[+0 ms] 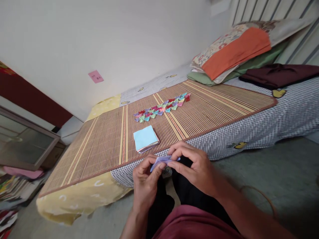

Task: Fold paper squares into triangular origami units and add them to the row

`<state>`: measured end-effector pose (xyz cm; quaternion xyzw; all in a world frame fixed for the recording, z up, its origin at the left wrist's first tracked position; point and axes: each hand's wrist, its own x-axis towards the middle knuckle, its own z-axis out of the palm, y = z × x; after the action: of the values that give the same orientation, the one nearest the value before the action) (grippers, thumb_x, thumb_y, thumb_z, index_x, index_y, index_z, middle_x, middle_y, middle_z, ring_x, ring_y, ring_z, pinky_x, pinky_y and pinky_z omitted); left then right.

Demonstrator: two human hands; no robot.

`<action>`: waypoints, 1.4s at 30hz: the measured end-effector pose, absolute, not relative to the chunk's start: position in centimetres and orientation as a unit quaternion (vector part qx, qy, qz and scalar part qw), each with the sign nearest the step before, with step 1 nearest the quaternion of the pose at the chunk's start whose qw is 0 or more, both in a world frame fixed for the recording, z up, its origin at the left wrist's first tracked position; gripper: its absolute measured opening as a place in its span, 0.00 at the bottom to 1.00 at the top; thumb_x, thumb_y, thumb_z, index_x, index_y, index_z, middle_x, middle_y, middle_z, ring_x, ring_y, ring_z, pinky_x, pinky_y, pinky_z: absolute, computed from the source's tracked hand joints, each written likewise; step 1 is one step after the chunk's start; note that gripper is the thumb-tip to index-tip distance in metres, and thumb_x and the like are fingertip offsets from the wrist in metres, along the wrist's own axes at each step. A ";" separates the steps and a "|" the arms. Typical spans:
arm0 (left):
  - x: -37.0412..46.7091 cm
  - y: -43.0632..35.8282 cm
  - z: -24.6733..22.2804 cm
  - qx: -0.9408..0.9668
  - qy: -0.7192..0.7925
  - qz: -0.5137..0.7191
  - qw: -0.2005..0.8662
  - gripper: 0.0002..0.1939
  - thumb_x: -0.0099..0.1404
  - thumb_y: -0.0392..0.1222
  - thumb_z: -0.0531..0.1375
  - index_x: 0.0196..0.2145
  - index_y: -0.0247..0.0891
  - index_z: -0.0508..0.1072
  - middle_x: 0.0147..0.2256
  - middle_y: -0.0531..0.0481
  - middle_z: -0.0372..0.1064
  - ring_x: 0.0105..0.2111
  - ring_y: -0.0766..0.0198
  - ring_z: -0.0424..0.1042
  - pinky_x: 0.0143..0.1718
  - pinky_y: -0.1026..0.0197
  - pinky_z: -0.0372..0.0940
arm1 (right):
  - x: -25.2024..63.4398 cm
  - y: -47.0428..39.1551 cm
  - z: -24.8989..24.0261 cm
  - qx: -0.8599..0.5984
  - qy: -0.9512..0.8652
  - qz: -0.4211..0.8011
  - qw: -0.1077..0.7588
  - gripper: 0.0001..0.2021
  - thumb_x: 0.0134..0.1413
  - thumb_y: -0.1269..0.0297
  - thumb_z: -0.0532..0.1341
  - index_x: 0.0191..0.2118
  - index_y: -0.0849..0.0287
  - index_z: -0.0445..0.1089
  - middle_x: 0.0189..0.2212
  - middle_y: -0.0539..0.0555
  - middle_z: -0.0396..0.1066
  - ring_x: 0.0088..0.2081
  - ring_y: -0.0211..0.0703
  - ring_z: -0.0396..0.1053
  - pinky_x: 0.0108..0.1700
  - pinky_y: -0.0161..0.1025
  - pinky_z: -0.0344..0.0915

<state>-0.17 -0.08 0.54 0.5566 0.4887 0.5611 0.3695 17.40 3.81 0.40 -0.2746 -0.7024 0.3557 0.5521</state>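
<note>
"Purple paper (163, 159)! Where is it?"

"Held up between two hands, just in front of the bed (264, 124)."

"How does the left hand (146, 182) hold it?"

"Its wrist stands up, and thumb and fingers pinch one end."

"And the right hand (195, 166)?"

"It leans in from the side, fingers bent, pinching the other end."

"What's near?"

"Paper squares (145, 137) in a pile, and little folded papers (161, 108) behind, on a stripy mat (107, 146)."

head cam | fwd+dn, tilted | L hand (145, 181) + R hand (195, 166) nr | mat (107, 146) mid | wall (149, 43) bhd
</note>
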 end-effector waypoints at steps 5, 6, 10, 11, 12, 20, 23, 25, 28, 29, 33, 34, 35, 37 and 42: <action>-0.4 -0.1 0.5 0.562 0.496 0.568 0.340 0.06 0.65 0.39 0.68 0.30 0.39 0.77 0.29 0.55 0.70 0.32 0.66 0.66 0.36 0.64 0.62 | 17.6 3.8 0.6 -0.282 -0.713 0.343 0.542 0.08 0.61 0.75 0.65 0.32 0.57 0.69 0.37 0.50 0.72 0.42 0.40 0.73 0.46 0.36 0.66; -0.3 -0.1 0.5 0.563 0.498 0.568 0.337 0.06 0.65 0.40 0.68 0.30 0.39 0.77 0.29 0.54 0.70 0.31 0.66 0.66 0.36 0.64 0.62 | 17.5 3.8 0.6 -0.285 -0.713 0.343 0.541 0.08 0.61 0.75 0.65 0.32 0.57 0.69 0.36 0.49 0.72 0.41 0.39 0.72 0.46 0.36 0.66; -0.1 -0.1 0.5 0.549 0.504 0.575 0.336 0.07 0.64 0.40 0.68 0.29 0.39 0.77 0.28 0.54 0.70 0.31 0.66 0.66 0.36 0.64 0.61 | 17.1 3.5 0.1 -0.329 -0.693 0.355 0.535 0.08 0.61 0.73 0.64 0.32 0.56 0.68 0.30 0.47 0.71 0.32 0.37 0.70 0.36 0.35 0.65; 0.0 -0.1 0.5 0.544 0.505 0.578 0.339 0.07 0.64 0.40 0.68 0.29 0.39 0.77 0.28 0.54 0.70 0.31 0.65 0.66 0.36 0.64 0.61 | 17.0 3.5 0.0 -0.339 -0.686 0.364 0.531 0.07 0.61 0.72 0.64 0.32 0.56 0.69 0.28 0.46 0.71 0.30 0.37 0.69 0.34 0.35 0.64; 0.1 0.0 0.4 0.537 0.505 0.581 0.344 0.07 0.63 0.40 0.69 0.29 0.39 0.77 0.28 0.54 0.70 0.31 0.65 0.66 0.35 0.64 0.61 | 17.0 3.5 -0.1 -0.346 -0.680 0.376 0.526 0.07 0.61 0.71 0.64 0.32 0.56 0.69 0.27 0.46 0.71 0.29 0.37 0.68 0.33 0.35 0.64; 0.6 0.4 -0.5 0.442 0.476 0.603 0.463 0.10 0.61 0.42 0.70 0.27 0.38 0.75 0.27 0.54 0.69 0.30 0.66 0.65 0.36 0.64 0.60 | 16.9 4.1 -0.7 -0.335 -0.618 0.465 0.538 0.08 0.60 0.66 0.66 0.29 0.57 0.69 0.26 0.48 0.72 0.29 0.38 0.71 0.33 0.36 0.68; 0.7 0.6 -0.4 0.434 0.474 0.585 0.495 0.08 0.62 0.42 0.69 0.30 0.37 0.76 0.29 0.52 0.72 0.32 0.64 0.67 0.38 0.62 0.61 | 16.9 4.1 -0.8 -0.340 -0.614 0.461 0.544 0.09 0.59 0.66 0.66 0.29 0.57 0.69 0.25 0.48 0.72 0.29 0.39 0.71 0.33 0.36 0.68; 0.7 0.6 -0.2 0.438 0.479 0.574 0.500 0.08 0.62 0.43 0.69 0.30 0.36 0.77 0.30 0.51 0.73 0.32 0.63 0.68 0.39 0.62 0.62 | 17.0 4.1 -0.9 -0.348 -0.622 0.439 0.547 0.08 0.58 0.67 0.67 0.29 0.57 0.69 0.25 0.48 0.72 0.29 0.39 0.71 0.32 0.36 0.67; 0.8 0.7 0.2 0.451 0.494 0.564 0.484 0.10 0.62 0.44 0.69 0.29 0.36 0.77 0.28 0.51 0.73 0.31 0.63 0.69 0.38 0.62 0.63 | 17.1 4.2 -0.8 -0.363 -0.640 0.400 0.546 0.08 0.58 0.68 0.66 0.29 0.57 0.69 0.25 0.49 0.73 0.29 0.40 0.71 0.32 0.36 0.67; 0.9 0.7 0.4 0.456 0.500 0.561 0.477 0.10 0.61 0.44 0.70 0.28 0.36 0.77 0.27 0.51 0.73 0.30 0.64 0.69 0.37 0.62 0.63 | 17.1 4.2 -0.7 -0.366 -0.645 0.390 0.546 0.08 0.58 0.68 0.66 0.29 0.57 0.69 0.25 0.49 0.73 0.29 0.40 0.72 0.33 0.36 0.67; 1.0 0.6 0.7 0.471 0.523 0.545 0.455 0.12 0.60 0.45 0.71 0.26 0.35 0.78 0.26 0.51 0.73 0.30 0.64 0.69 0.36 0.62 0.63 | 17.0 4.1 -0.5 -0.365 -0.659 0.358 0.551 0.09 0.57 0.71 0.65 0.28 0.57 0.68 0.25 0.48 0.73 0.29 0.39 0.72 0.33 0.36 0.67; 0.9 0.7 0.7 0.474 0.523 0.540 0.458 0.11 0.60 0.45 0.71 0.27 0.35 0.78 0.27 0.50 0.74 0.30 0.63 0.69 0.37 0.62 0.63 | 16.9 4.1 -0.5 -0.363 -0.658 0.357 0.555 0.09 0.57 0.71 0.66 0.28 0.56 0.67 0.25 0.48 0.72 0.28 0.39 0.71 0.33 0.35 0.66; 0.9 0.7 0.6 0.474 0.517 0.537 0.468 0.11 0.60 0.45 0.70 0.27 0.35 0.78 0.28 0.50 0.74 0.31 0.63 0.70 0.38 0.62 0.63 | 16.9 4.1 -0.6 -0.361 -0.653 0.360 0.560 0.09 0.57 0.72 0.66 0.28 0.56 0.67 0.25 0.47 0.72 0.28 0.38 0.71 0.32 0.35 0.66; 0.8 0.9 0.4 0.467 0.494 0.536 0.500 0.10 0.62 0.45 0.69 0.29 0.35 0.78 0.28 0.50 0.75 0.31 0.62 0.70 0.39 0.61 0.64 | 16.7 4.0 -0.7 -0.360 -0.638 0.375 0.568 0.08 0.56 0.71 0.66 0.31 0.56 0.67 0.25 0.46 0.71 0.28 0.37 0.71 0.31 0.34 0.66; 0.9 1.3 0.2 0.439 0.457 0.541 0.553 0.08 0.62 0.43 0.68 0.30 0.35 0.78 0.27 0.50 0.73 0.31 0.62 0.69 0.40 0.60 0.63 | 16.5 4.2 -1.1 -0.360 -0.616 0.391 0.581 0.08 0.55 0.70 0.67 0.36 0.56 0.67 0.29 0.47 0.72 0.29 0.38 0.73 0.32 0.33 0.69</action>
<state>0.92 1.30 0.21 0.4390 0.4568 0.5413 0.5528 16.49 4.25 -1.15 -0.3595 -0.6165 0.3913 0.5810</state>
